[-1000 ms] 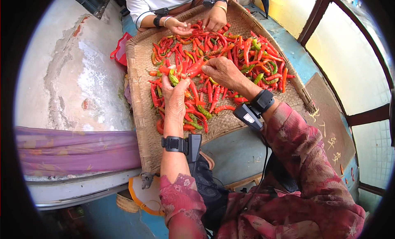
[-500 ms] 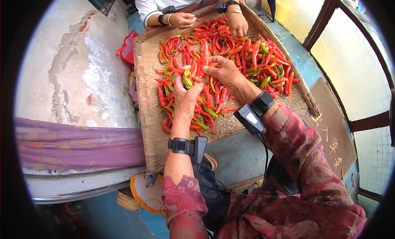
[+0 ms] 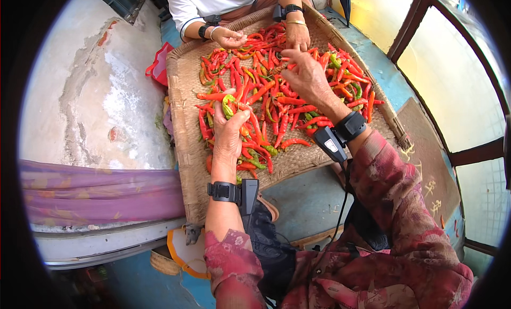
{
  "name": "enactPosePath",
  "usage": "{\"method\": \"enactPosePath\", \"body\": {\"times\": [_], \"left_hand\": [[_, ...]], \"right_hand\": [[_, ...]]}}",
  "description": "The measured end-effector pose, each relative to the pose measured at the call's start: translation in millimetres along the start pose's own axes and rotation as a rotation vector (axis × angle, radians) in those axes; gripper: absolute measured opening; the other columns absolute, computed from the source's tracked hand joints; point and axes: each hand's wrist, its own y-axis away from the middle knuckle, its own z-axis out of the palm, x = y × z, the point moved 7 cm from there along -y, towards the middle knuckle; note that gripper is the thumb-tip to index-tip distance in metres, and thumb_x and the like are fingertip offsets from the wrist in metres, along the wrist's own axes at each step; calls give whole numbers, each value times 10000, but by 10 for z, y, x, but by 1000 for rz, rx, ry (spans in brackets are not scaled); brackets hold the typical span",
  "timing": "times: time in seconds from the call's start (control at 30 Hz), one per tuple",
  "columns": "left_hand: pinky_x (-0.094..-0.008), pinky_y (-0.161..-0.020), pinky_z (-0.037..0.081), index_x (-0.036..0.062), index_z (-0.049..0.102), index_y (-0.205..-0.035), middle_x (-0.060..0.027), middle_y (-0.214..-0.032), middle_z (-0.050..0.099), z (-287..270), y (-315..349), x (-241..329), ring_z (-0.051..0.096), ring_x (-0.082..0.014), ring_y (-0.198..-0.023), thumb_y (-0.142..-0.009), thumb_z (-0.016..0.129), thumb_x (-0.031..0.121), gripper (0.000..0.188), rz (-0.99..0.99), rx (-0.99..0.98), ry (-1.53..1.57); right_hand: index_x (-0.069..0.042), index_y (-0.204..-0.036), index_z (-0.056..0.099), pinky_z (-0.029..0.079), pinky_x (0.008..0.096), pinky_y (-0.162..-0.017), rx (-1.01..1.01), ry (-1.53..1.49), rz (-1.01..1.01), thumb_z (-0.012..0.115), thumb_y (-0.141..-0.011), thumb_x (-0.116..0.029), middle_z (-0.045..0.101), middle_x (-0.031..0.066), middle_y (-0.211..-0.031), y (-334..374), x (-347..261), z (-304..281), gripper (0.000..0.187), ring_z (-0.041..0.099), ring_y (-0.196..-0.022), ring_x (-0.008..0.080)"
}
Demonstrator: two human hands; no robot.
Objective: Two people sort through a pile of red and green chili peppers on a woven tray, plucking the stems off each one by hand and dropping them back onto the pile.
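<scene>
Toward the left of a woven bamboo tray [image 3: 189, 170], my left hand [image 3: 228, 138] is closed around a few chili peppers. A curled green chili pepper [image 3: 228, 106] shows between its thumb and fingers, and a red one [image 3: 211, 96] pokes out to the left. My right hand [image 3: 310, 81] hovers over the spread of red chili peppers [image 3: 290, 101], right of the middle. Its index finger and thumb are apart, with nothing visible between them. Its fingers come close to the other person's hand, and its lower fingers are partly hidden.
Across the tray, another person's hand [image 3: 229, 38] is held above the rim side; that person's other hand [image 3: 297, 36] reaches into the chili peppers. A red bag [image 3: 158, 66] lies by the wall left of the tray. Framed window panes [image 3: 447, 85] stand on the right.
My right hand has moved from beside my left hand up and to the right, toward the other person's hand. My left hand stays closed on its chili peppers, slightly shifted left.
</scene>
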Motion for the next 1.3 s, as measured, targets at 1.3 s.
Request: {"method": "enactPosePath", "body": {"times": [1.3], "left_hand": [[-269,-735,486,70,411,-1235,-67,-976,565,167,39,27,567,-133,-816,-743,614,5,536,28,-53,37]], "right_hand": [[23,-751,610,434,305,-501,-344,-401,138,608,-831,-235,563,68,-589,254,-174,335,271,527,-534,133]]}}
